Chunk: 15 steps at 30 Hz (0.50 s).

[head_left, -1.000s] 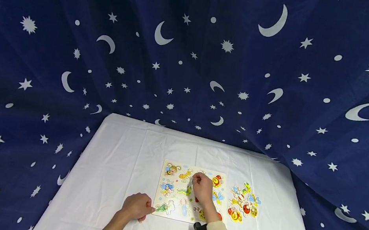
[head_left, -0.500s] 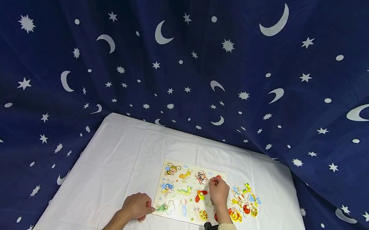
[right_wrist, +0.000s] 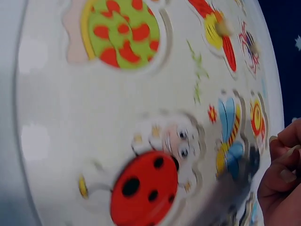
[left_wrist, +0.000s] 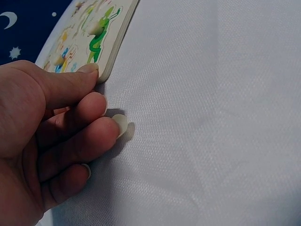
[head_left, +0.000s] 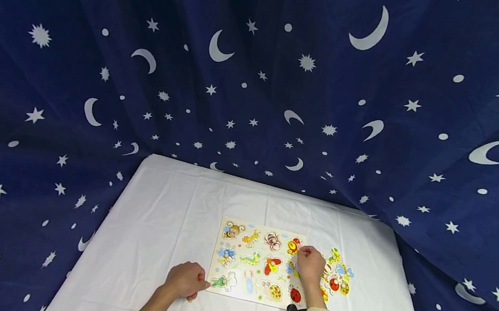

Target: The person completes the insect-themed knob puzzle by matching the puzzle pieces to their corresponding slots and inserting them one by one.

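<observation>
In the head view my left hand (head_left: pixel 185 278) holds the lower left corner of a wooden peg puzzle board (head_left: pixel 232 269) printed with insects. In the left wrist view, the thumb lies on the board's corner and the other fingers curl below it. My right hand (head_left: pixel 310 264) hovers over the board's right edge, near the ladybug slot (right_wrist: pixel 146 188) and the dragonfly slot (right_wrist: pixel 229 136). Its fingers are loosely bent, and no piece shows between them; the right wrist view cuts them off. Knobs show on the spider piece (head_left: pixel 273 240) and the green grasshopper piece (left_wrist: pixel 97 35).
A pile of loose insect pieces (head_left: pixel 345 271) lies right of the board, partly behind my right hand and forearm. White cloth (head_left: pixel 164 207) covers the table. A dark blue curtain (head_left: pixel 258 97) with moons and stars surrounds it.
My right hand has moved right, from over the spider slot to the board's right edge, uncovering the spider piece. My left hand stays at the corner.
</observation>
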Tool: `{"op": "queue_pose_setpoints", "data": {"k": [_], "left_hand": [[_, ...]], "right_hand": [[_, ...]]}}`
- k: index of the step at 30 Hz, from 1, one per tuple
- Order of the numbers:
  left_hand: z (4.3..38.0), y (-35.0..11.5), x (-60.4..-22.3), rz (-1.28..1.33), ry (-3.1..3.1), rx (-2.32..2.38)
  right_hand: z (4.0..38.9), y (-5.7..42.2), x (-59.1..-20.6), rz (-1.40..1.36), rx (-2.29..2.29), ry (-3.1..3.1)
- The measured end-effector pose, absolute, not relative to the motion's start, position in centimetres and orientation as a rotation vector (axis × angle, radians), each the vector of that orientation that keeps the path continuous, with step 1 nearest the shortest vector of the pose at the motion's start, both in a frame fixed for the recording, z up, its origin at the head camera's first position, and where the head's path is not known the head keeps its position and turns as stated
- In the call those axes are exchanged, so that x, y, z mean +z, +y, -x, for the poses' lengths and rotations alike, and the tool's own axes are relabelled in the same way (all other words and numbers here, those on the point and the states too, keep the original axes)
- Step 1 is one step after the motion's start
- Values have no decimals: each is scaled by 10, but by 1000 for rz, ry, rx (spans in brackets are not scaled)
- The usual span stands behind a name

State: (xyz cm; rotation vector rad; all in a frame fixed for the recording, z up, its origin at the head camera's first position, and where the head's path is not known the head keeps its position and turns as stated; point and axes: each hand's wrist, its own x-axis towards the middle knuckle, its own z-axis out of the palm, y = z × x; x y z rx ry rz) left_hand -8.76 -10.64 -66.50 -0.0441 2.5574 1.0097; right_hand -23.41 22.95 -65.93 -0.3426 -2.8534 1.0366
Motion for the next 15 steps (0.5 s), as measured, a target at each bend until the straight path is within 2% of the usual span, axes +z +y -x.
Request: {"op": "queue_pose_setpoints", "data": {"k": [15], "left_hand": [[88,-107,-666,39,2558,1013]], "right_hand": [[231,265,-662,522,780,-2972]]}}
